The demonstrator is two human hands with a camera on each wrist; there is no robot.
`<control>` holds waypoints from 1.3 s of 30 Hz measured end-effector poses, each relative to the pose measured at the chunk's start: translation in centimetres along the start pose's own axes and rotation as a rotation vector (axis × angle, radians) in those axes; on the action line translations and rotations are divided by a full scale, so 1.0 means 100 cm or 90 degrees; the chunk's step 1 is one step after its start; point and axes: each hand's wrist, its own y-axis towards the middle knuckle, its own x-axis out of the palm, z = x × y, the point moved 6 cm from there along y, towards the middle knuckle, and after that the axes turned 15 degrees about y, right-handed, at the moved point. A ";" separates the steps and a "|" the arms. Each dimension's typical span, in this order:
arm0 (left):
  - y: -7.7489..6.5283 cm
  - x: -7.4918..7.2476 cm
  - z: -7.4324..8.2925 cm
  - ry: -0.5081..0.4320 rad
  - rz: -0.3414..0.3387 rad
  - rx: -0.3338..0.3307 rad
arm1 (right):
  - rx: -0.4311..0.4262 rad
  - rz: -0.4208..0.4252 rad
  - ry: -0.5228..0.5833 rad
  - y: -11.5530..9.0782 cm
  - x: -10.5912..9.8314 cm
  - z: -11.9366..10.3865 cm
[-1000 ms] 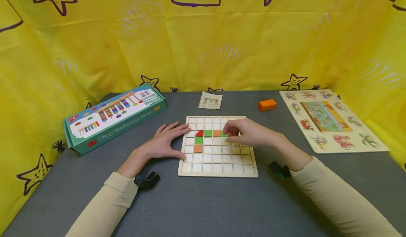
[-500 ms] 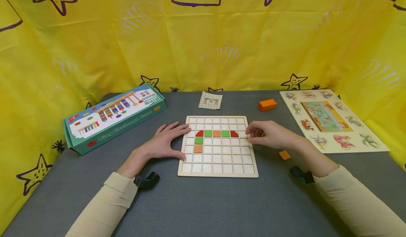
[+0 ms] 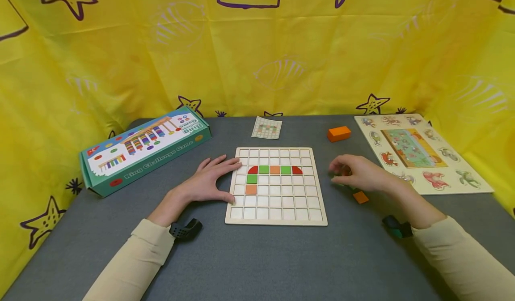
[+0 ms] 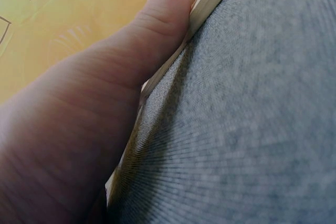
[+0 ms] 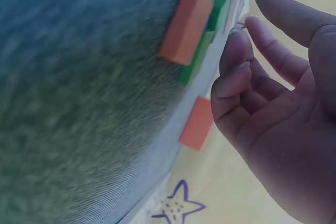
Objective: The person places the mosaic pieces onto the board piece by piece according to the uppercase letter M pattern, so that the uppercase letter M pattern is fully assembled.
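A wooden grid board lies on the table; several tiles sit in its cells. Its coloured row runs from a red rounded tile at the left to another red rounded tile at the right, with a green and an orange tile below the left end. My left hand rests along the board's left edge, fingers spread and thumb at the lower side. My right hand is beyond the right edge, fingers loosely bent, with nothing between thumb and fingertips. Close to it lie an orange tile and green tiles, partly hidden in the head view.
A pattern card lies behind the board. An orange block stands at the back right, near a picture puzzle board. At the left is a green Ring Challenge Game box. A yellow curtain hangs behind the table.
My right hand has moved right, off the board and over to the loose tiles, uncovering the red rounded tile at the row's right end. My left hand has stayed put.
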 end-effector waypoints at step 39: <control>0.000 0.000 0.001 0.008 -0.005 -0.003 | -0.007 -0.036 0.042 0.015 0.007 -0.017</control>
